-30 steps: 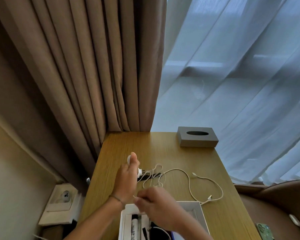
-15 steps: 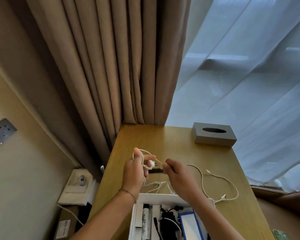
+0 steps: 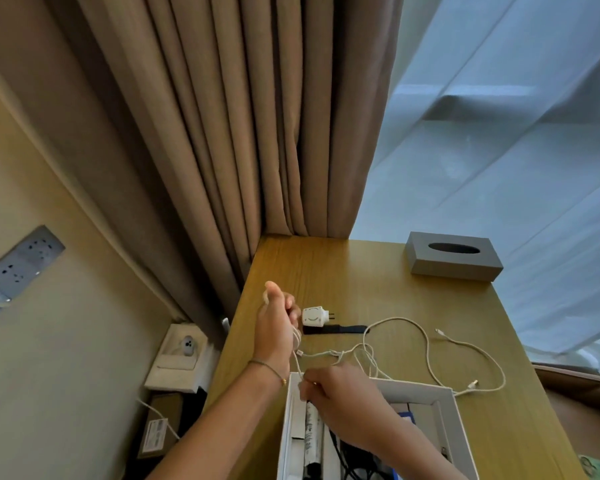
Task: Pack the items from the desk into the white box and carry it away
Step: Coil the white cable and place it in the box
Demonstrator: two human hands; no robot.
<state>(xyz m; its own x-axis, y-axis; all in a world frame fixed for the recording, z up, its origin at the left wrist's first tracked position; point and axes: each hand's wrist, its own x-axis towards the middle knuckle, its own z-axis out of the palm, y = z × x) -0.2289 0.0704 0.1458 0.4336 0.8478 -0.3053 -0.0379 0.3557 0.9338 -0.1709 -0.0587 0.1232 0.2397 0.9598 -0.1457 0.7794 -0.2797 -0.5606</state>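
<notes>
Here, two hands, left hand (image 3: 274, 327), right hand (image 3: 340, 396), one white cable (image 3: 426, 344), one white charger (image 3: 314, 316).

Soft daylight via sheer curtain (image 3: 499, 133) (right), dim left, wide-angle edge warp

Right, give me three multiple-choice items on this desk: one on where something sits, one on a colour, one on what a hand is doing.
1. Where is the tissue box?
A. far right corner of the desk
B. inside the white box
C. on the floor

2. What colour is the plug adapter?
A. black
B. white
C. blue

3. What is the left hand doing?
A. lying flat on the desk
B. holding the white cable
C. lifting the tissue box

Answers:
1 A, it sits at the desk's far right, by the sheer curtain.
2 B, its body is white, with dark prongs.
3 B, its fingers curl round loops of cable, while the right hand pinches the cable over the white box.
</notes>
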